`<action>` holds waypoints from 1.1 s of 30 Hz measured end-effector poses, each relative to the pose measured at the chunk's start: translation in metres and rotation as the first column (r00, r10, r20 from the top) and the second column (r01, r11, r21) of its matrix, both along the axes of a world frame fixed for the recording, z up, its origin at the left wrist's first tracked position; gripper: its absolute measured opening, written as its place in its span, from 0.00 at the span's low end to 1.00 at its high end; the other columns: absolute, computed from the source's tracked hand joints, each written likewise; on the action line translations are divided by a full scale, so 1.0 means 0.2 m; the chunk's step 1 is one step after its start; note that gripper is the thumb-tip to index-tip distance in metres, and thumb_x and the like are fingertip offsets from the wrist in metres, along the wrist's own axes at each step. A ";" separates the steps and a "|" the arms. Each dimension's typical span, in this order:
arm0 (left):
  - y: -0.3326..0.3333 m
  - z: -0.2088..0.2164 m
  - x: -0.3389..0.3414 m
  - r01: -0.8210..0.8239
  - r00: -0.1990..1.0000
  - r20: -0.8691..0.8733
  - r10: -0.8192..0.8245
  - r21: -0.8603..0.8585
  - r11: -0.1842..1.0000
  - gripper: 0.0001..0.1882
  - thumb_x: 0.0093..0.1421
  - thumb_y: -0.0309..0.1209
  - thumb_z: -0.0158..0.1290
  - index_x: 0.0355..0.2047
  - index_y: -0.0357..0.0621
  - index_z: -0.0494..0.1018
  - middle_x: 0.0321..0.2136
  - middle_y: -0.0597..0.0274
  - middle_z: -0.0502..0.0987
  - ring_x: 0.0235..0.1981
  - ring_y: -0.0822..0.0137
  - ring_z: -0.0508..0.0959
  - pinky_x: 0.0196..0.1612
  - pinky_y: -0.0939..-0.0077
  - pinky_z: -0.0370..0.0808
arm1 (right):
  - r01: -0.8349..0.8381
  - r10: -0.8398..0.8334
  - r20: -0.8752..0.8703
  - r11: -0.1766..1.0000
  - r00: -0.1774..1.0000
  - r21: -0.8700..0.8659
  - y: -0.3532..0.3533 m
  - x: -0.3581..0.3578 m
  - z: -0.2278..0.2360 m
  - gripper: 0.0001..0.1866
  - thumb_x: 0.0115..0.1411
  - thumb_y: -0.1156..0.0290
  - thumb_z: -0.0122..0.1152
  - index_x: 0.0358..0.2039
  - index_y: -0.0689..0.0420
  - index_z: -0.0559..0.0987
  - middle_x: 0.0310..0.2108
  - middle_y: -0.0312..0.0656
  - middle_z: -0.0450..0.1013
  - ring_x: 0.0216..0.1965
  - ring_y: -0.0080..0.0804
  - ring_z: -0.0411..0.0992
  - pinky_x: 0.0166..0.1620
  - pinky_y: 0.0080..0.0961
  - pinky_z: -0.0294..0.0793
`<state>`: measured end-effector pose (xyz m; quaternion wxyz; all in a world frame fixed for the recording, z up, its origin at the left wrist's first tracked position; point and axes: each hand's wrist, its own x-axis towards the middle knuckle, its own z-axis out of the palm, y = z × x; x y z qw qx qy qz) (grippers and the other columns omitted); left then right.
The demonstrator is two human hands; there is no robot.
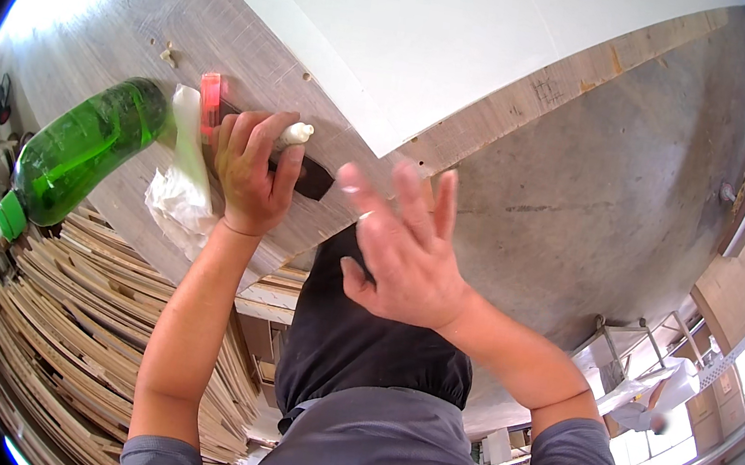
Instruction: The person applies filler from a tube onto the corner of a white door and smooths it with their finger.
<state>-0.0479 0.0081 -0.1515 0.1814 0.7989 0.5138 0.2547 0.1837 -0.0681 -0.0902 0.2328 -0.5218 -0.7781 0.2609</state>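
My left hand point(254, 172) is closed around a small tube with a whitish tip point(296, 133), most of it hidden by the fingers. Beneath that hand, a dark flat piece point(314, 181) lies on the wood-grain board. My right hand point(415, 261) is in the air near the board's edge, fingers spread, smeared a little by motion, and holding nothing. Small white marks show on its fingers. Close to the left hand are a red object point(210, 99), a crumpled white cloth or tissue point(179, 200) and a green spray bottle point(90, 147) lying on its side.
A large white panel point(396, 40) rests on the board point(129, 17), one corner pointing toward me. Stacked thin wooden strips point(93, 310) fill the lower left. Concrete floor point(584, 175) spreads to the right, with a metal-framed cart point(629, 343) farther off.
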 end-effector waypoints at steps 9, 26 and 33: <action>0.00 0.01 0.00 0.002 1.000 -0.021 -0.002 -0.007 1.000 0.14 0.63 0.35 0.59 0.49 0.48 0.79 0.38 0.60 0.78 0.38 0.54 0.74 0.44 0.60 0.68 | -0.087 0.085 -0.035 0.996 0.996 -0.036 0.01 -0.01 0.03 0.55 0.53 0.68 0.66 0.77 0.63 0.47 0.75 0.53 0.60 0.80 0.66 0.37 0.75 0.69 0.29; 0.00 0.04 -0.01 -0.009 0.999 -0.042 0.007 -0.058 0.998 0.15 0.64 0.36 0.56 0.48 0.44 0.80 0.39 0.54 0.77 0.42 0.48 0.74 0.50 0.53 0.68 | 0.430 -0.445 0.018 0.873 0.895 0.231 0.44 0.49 0.00 0.55 0.59 0.64 0.62 0.79 0.61 0.40 0.77 0.58 0.53 0.79 0.66 0.42 0.76 0.67 0.29; -0.03 0.03 -0.05 -0.040 0.998 -0.046 0.038 -0.044 0.998 0.16 0.65 0.39 0.55 0.48 0.43 0.79 0.39 0.54 0.78 0.41 0.47 0.73 0.49 0.51 0.67 | 0.391 -0.391 -0.436 0.916 0.811 -0.095 0.15 0.10 0.02 0.54 0.60 0.68 0.64 0.77 0.68 0.42 0.78 0.71 0.41 0.79 0.67 0.39 0.78 0.60 0.37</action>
